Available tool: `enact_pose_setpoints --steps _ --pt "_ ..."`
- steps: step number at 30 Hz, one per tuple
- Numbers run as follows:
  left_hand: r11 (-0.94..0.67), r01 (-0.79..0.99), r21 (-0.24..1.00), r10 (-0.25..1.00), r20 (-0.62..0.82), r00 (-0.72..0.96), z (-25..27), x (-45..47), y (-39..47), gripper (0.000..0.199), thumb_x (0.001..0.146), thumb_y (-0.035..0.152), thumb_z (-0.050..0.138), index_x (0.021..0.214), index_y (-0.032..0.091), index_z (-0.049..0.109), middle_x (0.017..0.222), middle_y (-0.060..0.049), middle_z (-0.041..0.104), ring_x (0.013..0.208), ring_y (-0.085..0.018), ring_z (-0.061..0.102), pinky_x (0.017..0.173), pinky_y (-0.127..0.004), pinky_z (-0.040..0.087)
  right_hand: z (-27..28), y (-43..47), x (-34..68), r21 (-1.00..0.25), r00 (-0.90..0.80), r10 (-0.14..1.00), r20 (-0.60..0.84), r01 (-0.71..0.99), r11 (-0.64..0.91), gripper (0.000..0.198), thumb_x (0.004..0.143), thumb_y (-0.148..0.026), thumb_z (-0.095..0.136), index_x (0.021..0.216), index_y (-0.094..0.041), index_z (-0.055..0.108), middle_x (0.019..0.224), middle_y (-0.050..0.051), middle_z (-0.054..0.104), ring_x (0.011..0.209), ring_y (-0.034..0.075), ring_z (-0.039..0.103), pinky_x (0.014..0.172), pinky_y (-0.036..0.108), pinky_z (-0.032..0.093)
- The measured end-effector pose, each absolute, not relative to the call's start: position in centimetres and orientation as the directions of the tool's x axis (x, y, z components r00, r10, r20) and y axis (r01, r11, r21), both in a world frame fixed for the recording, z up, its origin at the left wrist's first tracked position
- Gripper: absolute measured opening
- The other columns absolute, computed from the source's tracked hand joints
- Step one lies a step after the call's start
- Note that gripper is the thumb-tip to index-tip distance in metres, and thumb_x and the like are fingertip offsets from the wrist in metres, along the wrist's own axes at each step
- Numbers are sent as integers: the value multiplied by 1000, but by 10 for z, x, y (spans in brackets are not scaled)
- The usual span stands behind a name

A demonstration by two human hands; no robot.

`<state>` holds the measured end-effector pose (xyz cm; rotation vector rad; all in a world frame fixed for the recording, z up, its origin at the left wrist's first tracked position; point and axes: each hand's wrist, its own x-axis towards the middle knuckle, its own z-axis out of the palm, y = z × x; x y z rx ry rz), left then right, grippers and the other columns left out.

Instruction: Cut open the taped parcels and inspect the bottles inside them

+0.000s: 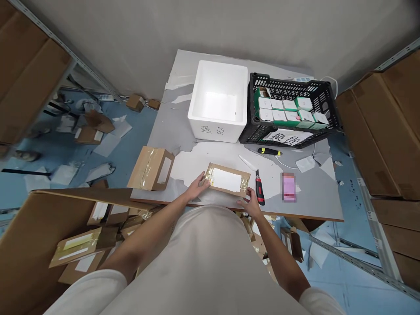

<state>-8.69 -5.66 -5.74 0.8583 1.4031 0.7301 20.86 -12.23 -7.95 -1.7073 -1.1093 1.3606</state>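
A flat brown cardboard box [227, 180] with a white label and shiny tape at its ends lies between my hands at the table's front edge. My left hand [197, 186] grips its left end. At the right end, my right hand [250, 202] closes on the lower corner. Just right of the box lies a red and black utility knife [259, 189], its blade end pointing away from me. A second, taped cardboard box [151, 168] stands to the left on the table.
At the back of the table [160, 131] stand a white foam box [218, 100] and a black crate [292, 109] holding several white-and-green boxes. A yellow and black cutter [269, 152] and a blurred pink item [289, 187] lie right. A large carton [36, 245] of parcels is lower left; shelves flank both sides.
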Motion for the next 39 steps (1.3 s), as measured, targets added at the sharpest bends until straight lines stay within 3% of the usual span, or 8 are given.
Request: enact_pose_setpoints --steps 4,13,20,23,26,29,32,39 --pt "544 73 836 833 -548 73 -75 -94 -64 73 46 20 86 114 22 60 126 -9 59 126 -26 48 108 -38 32 -91 -122 210 -862 65 903 -424 277 -425 66 57 -33 76 115 -24 45 125 9 55 121 25 50 99 48 43" --pt "415 153 897 905 -424 27 -66 -85 -64 31 70 36 70 96 21 67 98 -6 66 94 -21 59 89 -33 46 -73 -106 201 -910 100 947 -306 262 -321 45 82 -45 52 119 -20 45 115 12 63 105 21 61 90 40 50" --pt "443 262 858 895 -440 -72 -66 -76 -52 14 75 32 65 84 22 70 83 -5 59 97 -23 57 96 -33 42 -71 -83 202 -833 124 916 -382 383 -399 49 82 -54 48 113 -16 55 100 12 69 87 23 65 79 39 52" --pt "450 256 856 893 -437 -108 -71 -74 -54 16 75 31 66 86 21 70 94 -7 56 110 -23 52 101 -32 39 -78 -83 201 -838 130 912 -389 361 -409 48 81 -54 49 112 -17 55 101 11 69 86 22 65 78 38 52" --pt "502 175 847 865 -491 -106 -78 -78 -62 35 73 32 70 105 20 66 110 -8 57 111 -22 54 102 -33 39 -82 -91 204 -849 133 914 -383 339 -405 45 84 -51 44 111 -18 57 109 11 67 96 22 63 85 39 51" --pt "569 13 822 821 -567 -65 -86 -85 -73 60 66 31 76 122 19 57 118 -9 61 116 -23 55 104 -35 37 -86 -104 212 -866 115 921 -372 313 -389 38 85 -39 40 113 -20 57 114 10 65 105 21 61 92 42 49" --pt "577 -57 815 816 -578 0 -92 -90 -82 72 55 23 81 122 19 55 129 -11 57 127 -26 47 106 -38 35 -91 -114 218 -876 59 924 -377 302 -377 45 74 -25 51 119 -22 53 122 10 61 111 21 59 96 44 46" --pt "540 -115 834 841 -539 45 -93 -76 -88 52 53 19 79 102 18 63 116 -8 65 117 -22 55 107 -35 35 -96 -109 205 -859 38 896 -442 269 -435 55 64 -27 69 114 -22 47 118 11 62 109 22 59 94 44 47"
